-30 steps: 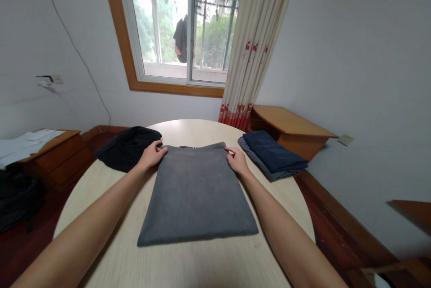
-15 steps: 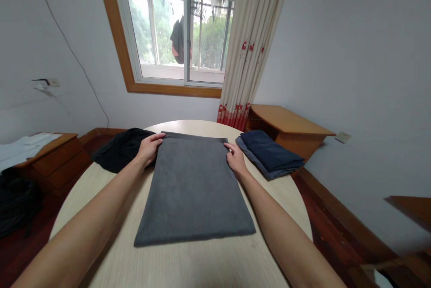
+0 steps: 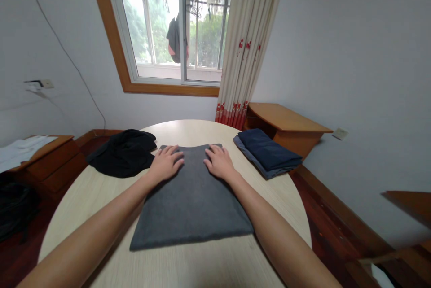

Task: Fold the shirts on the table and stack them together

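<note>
A dark grey folded garment (image 3: 193,202) lies flat on the round pale wooden table (image 3: 188,268) in front of me. My left hand (image 3: 165,162) rests palm down on its far left part, fingers spread. On the far right part lies my right hand (image 3: 218,161), also flat with its fingers apart. The garment's far edge runs just beyond my fingertips. Left of my left hand is a crumpled black garment (image 3: 123,153). To the right of my right hand sits a small stack of folded navy and grey-blue clothes (image 3: 269,150).
A wooden desk (image 3: 289,118) stands behind the table at the right, beside a pale curtain with red flowers (image 3: 247,45). At the left is a wooden cabinet (image 3: 50,162) with white cloth on top, and a black bag (image 3: 15,207) is by it.
Both hands have let go of the garment's far corners and moved inward onto its top, lying flat. The garment's far edge now lies nearer to me.
</note>
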The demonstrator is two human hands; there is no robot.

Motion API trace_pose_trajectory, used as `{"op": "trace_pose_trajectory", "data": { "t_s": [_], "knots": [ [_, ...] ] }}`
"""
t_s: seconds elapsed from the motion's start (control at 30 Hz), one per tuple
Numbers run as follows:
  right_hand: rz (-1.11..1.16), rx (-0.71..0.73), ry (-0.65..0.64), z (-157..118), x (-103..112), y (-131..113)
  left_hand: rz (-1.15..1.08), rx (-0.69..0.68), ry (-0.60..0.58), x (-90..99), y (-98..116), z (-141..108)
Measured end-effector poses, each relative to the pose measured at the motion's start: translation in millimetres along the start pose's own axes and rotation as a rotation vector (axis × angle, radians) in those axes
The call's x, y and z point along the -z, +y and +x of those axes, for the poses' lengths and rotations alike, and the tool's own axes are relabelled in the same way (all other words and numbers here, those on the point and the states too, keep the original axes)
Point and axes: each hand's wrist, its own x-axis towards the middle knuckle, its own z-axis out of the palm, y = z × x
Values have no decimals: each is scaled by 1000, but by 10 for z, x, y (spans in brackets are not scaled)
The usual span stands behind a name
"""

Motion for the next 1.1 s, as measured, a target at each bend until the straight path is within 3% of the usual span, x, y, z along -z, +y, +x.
{"op": "trace_pose_trajectory", "data": {
  "t_s": [0.07, 0.13, 0.3, 0.43, 0.63, 0.7, 0.87, 1.1],
  "knots": [
    [76, 98, -144, 15, -61, -38, -22, -10, -124, -73, 62, -27],
    [132, 65, -243, 51, -129, 9, -46, 61, -206, -146, -19, -6],
    [182, -118, -261, 206, -208, 294, -28, 190, -239, -214, -494, 153],
    [195, -217, -211, 304, -259, 489, -44, 256, -199, -233, -701, 194],
    [297, -252, -13, 276, -365, 724, -218, 307, 104, -196, -815, -10],
    [388, -267, 91, 230, -394, 785, -281, 355, 139, -150, -825, -107],
    [482, -330, 275, 113, -441, 852, -345, 373, 47, -21, -731, -261],
    [622, -329, 254, 133, -495, 847, -254, 310, -257, 122, -654, -323]
  ]
}}
